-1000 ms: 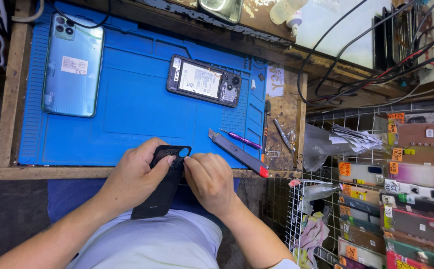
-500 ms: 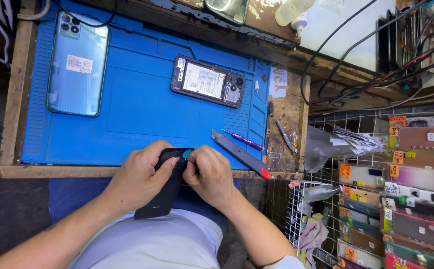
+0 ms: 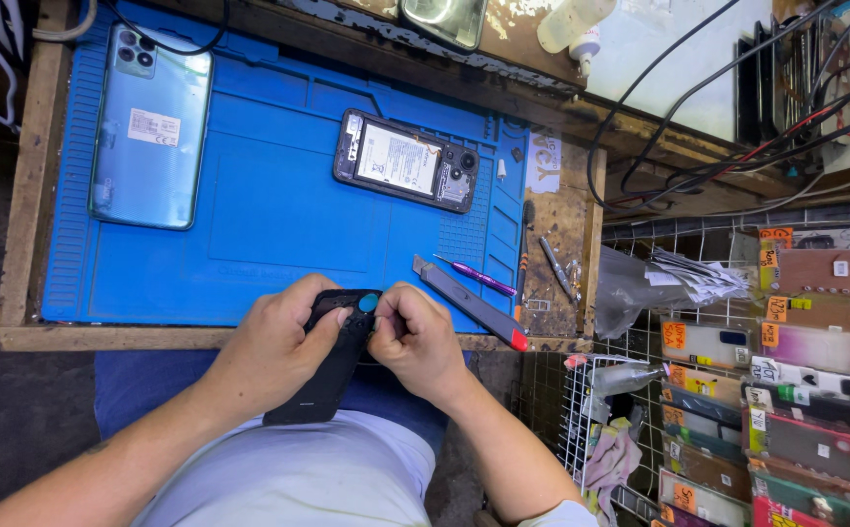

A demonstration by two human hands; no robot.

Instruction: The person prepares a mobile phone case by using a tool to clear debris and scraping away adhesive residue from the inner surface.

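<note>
My left hand (image 3: pixel 270 353) grips a black phone back cover (image 3: pixel 321 376) that hangs over the near edge of the table. Pressed against the cover's top edge, my right hand (image 3: pixel 415 342) pinches a small teal pick (image 3: pixel 367 303). Farther back on the blue work mat (image 3: pixel 249 210) lies an opened phone (image 3: pixel 406 174) with its battery and boards exposed. A light blue phone (image 3: pixel 150 126) lies back side up on the mat's far left.
A grey utility knife with a red end (image 3: pixel 471 304) and a purple-handled tool (image 3: pixel 476 276) lie right of my hands. Small tools (image 3: pixel 554 265) rest on the wooden table edge. Cables run at the back right; a wire rack of phone cases (image 3: pixel 786 390) stands at right.
My hands and the black cover have stayed at the table's near edge, with only small shifts of the fingers. The view has drifted slightly.
</note>
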